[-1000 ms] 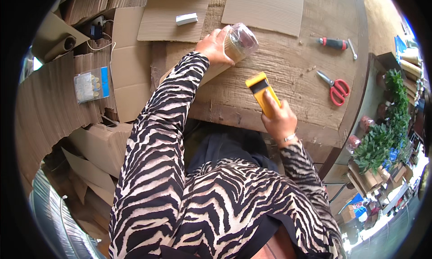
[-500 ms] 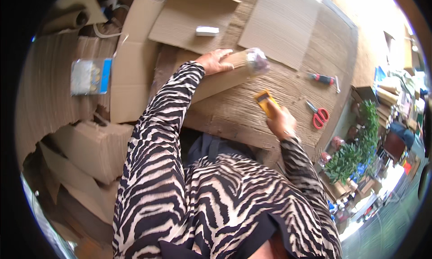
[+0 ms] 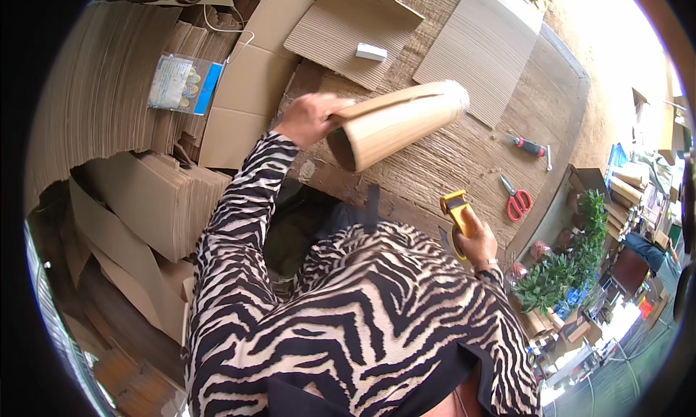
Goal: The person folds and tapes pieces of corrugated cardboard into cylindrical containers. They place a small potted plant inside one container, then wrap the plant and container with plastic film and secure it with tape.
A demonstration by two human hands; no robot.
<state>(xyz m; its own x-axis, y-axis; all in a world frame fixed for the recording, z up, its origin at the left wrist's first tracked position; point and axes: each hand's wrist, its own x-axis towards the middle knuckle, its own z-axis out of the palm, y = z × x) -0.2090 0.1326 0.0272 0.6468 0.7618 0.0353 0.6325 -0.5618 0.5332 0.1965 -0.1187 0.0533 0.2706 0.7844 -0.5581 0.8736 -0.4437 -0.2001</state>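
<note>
My left hand [image 3: 312,118] grips the near left end of a cardboard roll [image 3: 406,123], with fingers closed on its edge. The roll tilts across the wooden table, its hollow dark end facing me. Clear shiny wrapping [image 3: 459,98] covers its far end. In my right hand [image 3: 476,239] is a yellow tape dispenser [image 3: 457,207], held near the table's front edge and apart from the roll. Fingers of both hands are partly hidden.
Corrugated sheets [image 3: 475,51] lie at the back, one bearing a small white box [image 3: 371,52]. Red-handled scissors [image 3: 518,199] and a red-and-black handled tool [image 3: 529,147] lie right. Stacked cardboard [image 3: 94,84] with a plastic packet [image 3: 185,84] stands left; green foliage [image 3: 573,257] lies far right.
My left hand has shifted to the roll's near end, and the roll has turned so its hollow end shows. The right hand with the tape dispenser has drawn back toward me.
</note>
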